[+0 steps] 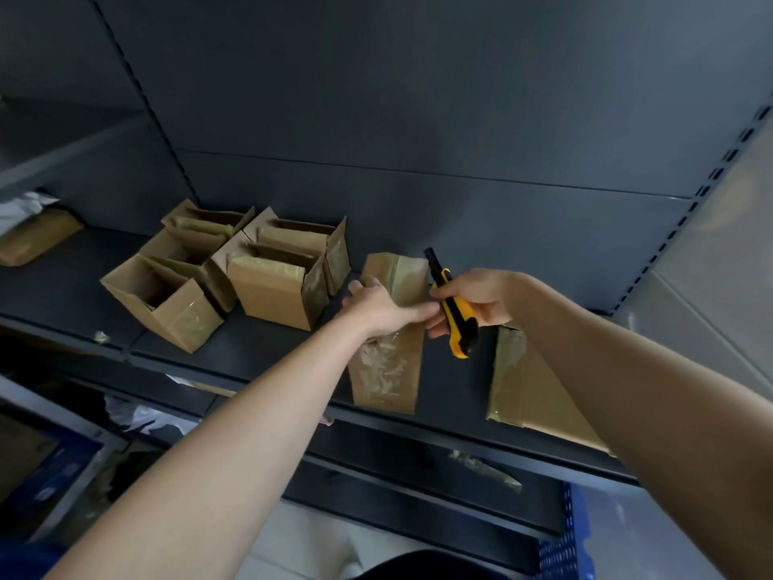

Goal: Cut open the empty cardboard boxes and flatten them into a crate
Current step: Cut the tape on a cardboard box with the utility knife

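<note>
The flattened box (387, 370) lies on the shelf (267, 345) straight ahead of the person. Its long axis runs from 12 to 6 o'clock and its near end reaches the shelf's front lip. The left hand (376, 305) lies palm down on the box's far half, thumb stretched toward 3 o'clock, pressing it flat rather than lifting it. Whether its fingertips hook over the box's edge at 9 o'clock is hard to make out.

The right hand (477, 299) sits just beside it at 3 o'clock, fingers wrapped round a yellow and black knife (454, 311). The knife's dark tip points to about 11 o'clock and its butt toward 5. The tip hangs over the box's right edge, so I'd judge the left hand is the one placed to carry the box off, while the right is taken up with the knife. I cannot tell whether a blade is pushed out; that end is dark against the dark shelf back.

The crate (564, 546) appears to be the blue mesh thing low at 5 o'clock, cut off by the frame so only a corner shows. A second flat box (531, 395) lies at 3 o'clock, partly under the right forearm. The open boxes (267, 286) stand at 10 o'clock, still upright with flaps raised, so by my reckoning several remain to do.
</note>
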Available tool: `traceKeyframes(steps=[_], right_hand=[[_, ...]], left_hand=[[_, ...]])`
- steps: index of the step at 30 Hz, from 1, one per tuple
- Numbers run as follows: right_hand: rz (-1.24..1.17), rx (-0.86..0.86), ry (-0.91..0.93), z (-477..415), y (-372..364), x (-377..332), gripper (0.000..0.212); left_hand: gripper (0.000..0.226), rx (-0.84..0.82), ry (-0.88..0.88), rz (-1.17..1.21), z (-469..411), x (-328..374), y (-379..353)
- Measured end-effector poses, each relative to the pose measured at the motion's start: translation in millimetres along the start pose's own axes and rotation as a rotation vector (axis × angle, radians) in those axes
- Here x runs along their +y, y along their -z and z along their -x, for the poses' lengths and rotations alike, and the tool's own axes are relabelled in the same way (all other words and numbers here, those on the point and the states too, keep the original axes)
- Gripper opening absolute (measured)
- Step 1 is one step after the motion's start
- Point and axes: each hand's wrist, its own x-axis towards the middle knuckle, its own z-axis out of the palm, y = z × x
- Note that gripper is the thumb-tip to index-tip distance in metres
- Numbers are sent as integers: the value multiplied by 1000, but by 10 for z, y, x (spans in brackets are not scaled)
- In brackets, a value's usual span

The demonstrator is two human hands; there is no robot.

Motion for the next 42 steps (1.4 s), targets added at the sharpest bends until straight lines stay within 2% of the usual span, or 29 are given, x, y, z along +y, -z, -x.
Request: traceKeyframes(steps=[2, 4, 7, 9, 13, 17, 22, 26, 29, 33, 38, 42], right_hand=[[21, 54, 29, 29, 7, 8, 22], [143, 186, 82, 59, 57, 3, 16], [356, 343, 179, 146, 185, -35, 32], [571, 398, 223, 218, 244, -62, 38], [1082, 435, 243, 318, 317, -143, 25], [1359, 510, 278, 368, 232, -273, 27], [1539, 468, 298, 370, -2, -485, 31], [1681, 424, 312, 344, -187, -606, 33], [1794, 456, 307, 276, -328, -680, 35], [1866, 496, 262, 247, -488, -718, 43], [1931, 569, 249, 255, -567, -760, 29], [1991, 563, 238, 157, -707, -699, 19]], left_hand=[[136, -9, 10, -142, -21, 30, -79], [129, -30, -54, -175, -77, 8, -63], [114, -89, -247, -264, -159, -64, 87], [103, -130, -303, -270, -200, -105, 202], [95, -143, -344, -241, -261, -230, 330], [82, -75, -417, -164, -267, -282, 315], [73, -32, -445, -157, -261, -373, 358], [81, 4, -457, -163, -235, -481, 380], [90, 16, -482, -144, -234, -529, 361], [80, 69, -467, -133, -240, -559, 337], [79, 101, -451, -110, -249, -605, 392], [79, 107, -460, -117, -215, -622, 368]])
